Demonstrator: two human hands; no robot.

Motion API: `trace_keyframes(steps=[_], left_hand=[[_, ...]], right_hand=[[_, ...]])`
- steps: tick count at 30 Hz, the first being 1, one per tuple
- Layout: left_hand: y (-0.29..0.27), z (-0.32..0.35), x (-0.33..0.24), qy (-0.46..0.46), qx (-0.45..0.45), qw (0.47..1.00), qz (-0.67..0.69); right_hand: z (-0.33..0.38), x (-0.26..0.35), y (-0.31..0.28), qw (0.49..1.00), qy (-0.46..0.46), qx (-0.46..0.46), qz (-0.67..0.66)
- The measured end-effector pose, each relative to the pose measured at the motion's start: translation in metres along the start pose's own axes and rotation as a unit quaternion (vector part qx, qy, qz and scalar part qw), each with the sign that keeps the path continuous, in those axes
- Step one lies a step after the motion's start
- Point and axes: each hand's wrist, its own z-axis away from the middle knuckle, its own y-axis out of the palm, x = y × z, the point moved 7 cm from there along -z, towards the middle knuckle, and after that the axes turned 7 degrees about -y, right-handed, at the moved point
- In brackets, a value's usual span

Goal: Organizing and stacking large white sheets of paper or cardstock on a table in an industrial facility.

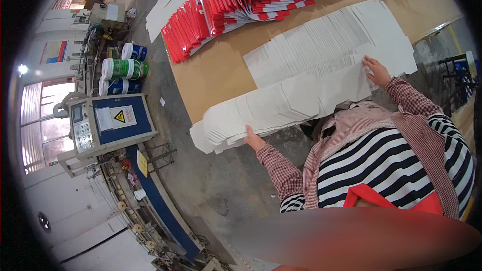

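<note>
My left hand [254, 139] lies at the near left edge of a fanned row of white paper or card sheets [256, 110]. A finger stretches out against the sheets, while its other fingers are partly hidden. Farther right, my right hand [378, 72] rests with fingers apart on the right end of the white sheets. Behind the near row, a second fanned row of white sheets [306, 47] overlaps it, with wider blank sheets [389, 30] at its right end. Both rows lie on a brown-topped table [206, 80], the near one reaching its front edge.
Red-and-white folded packages [226, 5] are piled along the table's far side. To the left stand a blue-and-grey machine cabinet [118, 120] with a control panel and a long blue machine bed [163, 206]. Several paint-style buckets [123, 69] sit beyond it.
</note>
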Motion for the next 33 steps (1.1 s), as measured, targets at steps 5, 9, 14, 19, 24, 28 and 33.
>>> trace_keyframes(steps=[5, 9, 14, 19, 24, 28, 33], left_hand=[[0.006, 0.024, -0.007, 0.249, -0.071, 0.915, -0.309], [0.006, 0.02, -0.013, 0.155, 0.039, 0.987, 0.003], [0.004, 0.017, -0.008, 0.052, -0.08, 0.988, -0.117], [0.023, 0.057, -0.029, 0.348, -0.061, 0.923, -0.156], [-0.011, -0.005, 0.002, 0.008, 0.01, 1.0, -0.014], [-0.004, 0.017, -0.004, 0.121, -0.109, 0.974, -0.158], [0.02, 0.049, -0.016, 0.184, -0.087, 0.96, -0.191]], right_hand=[[0.004, -0.001, -0.006, 1.0, 0.003, -0.008, 0.0], [0.01, -0.011, -0.003, 1.0, 0.009, -0.011, 0.0], [0.008, -0.011, -0.001, 1.0, -0.005, -0.014, 0.001], [0.011, -0.013, -0.007, 1.0, 0.019, -0.008, 0.005], [0.004, -0.004, -0.003, 1.0, 0.009, -0.009, -0.009], [0.008, -0.012, 0.0, 1.0, 0.018, -0.006, 0.004], [0.012, -0.022, 0.001, 0.999, 0.032, -0.004, 0.007]])
